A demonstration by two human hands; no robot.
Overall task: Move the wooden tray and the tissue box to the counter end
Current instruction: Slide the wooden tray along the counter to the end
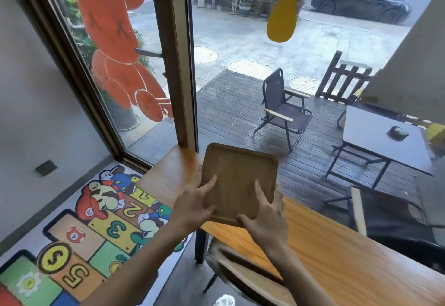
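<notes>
Left grip: my left hand [192, 203] has its fingers spread, flat on the near-left part of the square brown wooden tray with the raised rim [239, 183]; thumb hidden, so I read it as pressing, not pinching.
Right grip: my right hand [266, 219] is likewise splayed, fingertips on the tray's near-right floor, thumb hooked at the near rim.
Tray position: it sits at the left end of the long orange-brown wooden counter [313, 245], close to the brown window post [175, 65].
Tray orientation: nearly square, so I see no clear long axis; it is turned slightly clockwise, near edge skewed to the counter's edge, far-left corner pointing towards the post. Whether it lies fully flat I cannot tell.
Around: a wooden chair [243, 274] stands under the counter below my wrists; a cartoon hopscotch mat with numbers [79, 240] covers the floor to the left.
Beyond the glass: a black folding chair [284, 110] on wet decking.
</notes>
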